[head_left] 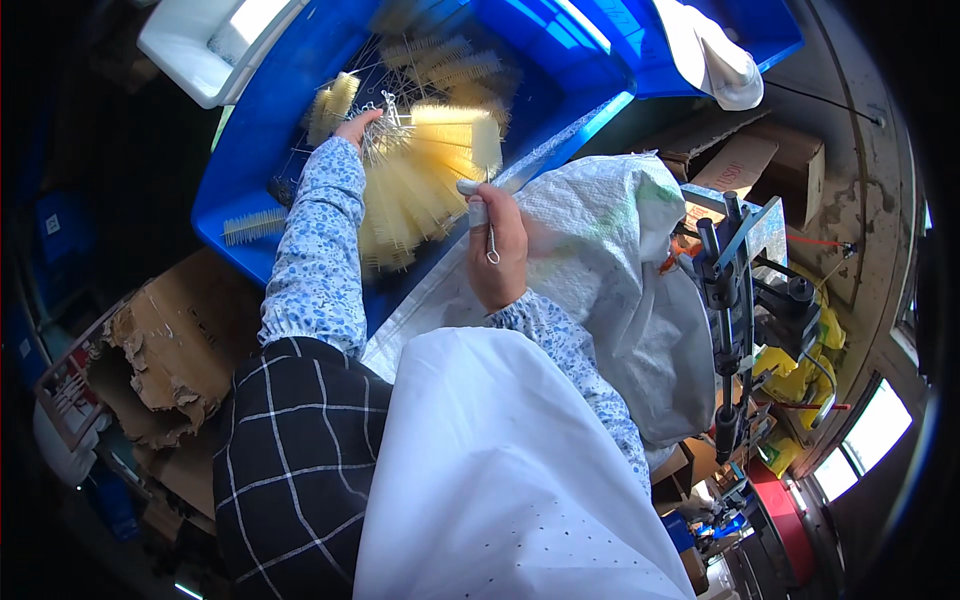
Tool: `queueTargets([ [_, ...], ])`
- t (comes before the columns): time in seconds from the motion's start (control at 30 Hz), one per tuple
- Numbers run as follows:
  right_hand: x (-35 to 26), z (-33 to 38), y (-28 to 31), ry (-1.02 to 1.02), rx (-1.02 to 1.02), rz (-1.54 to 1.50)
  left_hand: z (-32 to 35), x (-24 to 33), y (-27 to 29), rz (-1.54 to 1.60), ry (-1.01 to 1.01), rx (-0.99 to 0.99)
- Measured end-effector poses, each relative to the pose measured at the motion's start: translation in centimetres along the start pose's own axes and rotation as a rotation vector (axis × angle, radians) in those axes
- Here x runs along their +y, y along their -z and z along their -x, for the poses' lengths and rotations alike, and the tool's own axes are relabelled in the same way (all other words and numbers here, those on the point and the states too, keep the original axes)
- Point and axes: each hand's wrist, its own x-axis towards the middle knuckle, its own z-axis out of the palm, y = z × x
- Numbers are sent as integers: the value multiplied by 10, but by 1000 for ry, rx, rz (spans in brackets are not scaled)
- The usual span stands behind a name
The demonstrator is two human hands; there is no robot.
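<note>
In my closed left hand (355, 128) are the wire handles of a fanned-out bunch of bottle brushes (410, 190) with pale yellow bristles; part of my fingers is hidden. The bunch hangs over a large blue bin (240, 190). My right hand (498, 250), with white coverings on the thumb and a finger, grips a single bottle brush (487, 148) by its twisted wire. Its bristle head points up and away from me, beside the bunch, and the looped wire end sticks out below my fingers. More loose brushes (440, 62) lie inside the bin.
A white woven sack (610, 270) drapes by the bin's right side. Black metal equipment (725, 290) stands right of it. Torn cardboard boxes (170, 345) are at the left, and another box (745, 160) is at the back right. A white tub (190, 60) sits at the far left.
</note>
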Motion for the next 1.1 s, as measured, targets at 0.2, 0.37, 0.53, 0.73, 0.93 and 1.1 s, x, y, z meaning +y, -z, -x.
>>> queueTargets([
  [0.2, -1, 4, 1, -32, 46, -48, 11, 1, 24, 63, -32, -134],
  [0.37, -13, 12, 21, -35, 79, -55, 46, -9, 43, 331, -233, -207],
  [0.53, -53, 29, 65, 119, 30, -202, 110, -12, 71, 412, -437, -184],
  [0.73, -81, 69, 111, -13, 173, -612, 234, 9, 79, 292, -1051, -7],
  [0.93, -68, 116, 147, -378, 507, -1132, 343, 21, 48, -87, -1673, 169],
  [1.1, -52, 136, 152, -617, 432, -1366, 400, -12, -13, -539, -2291, 158],
])
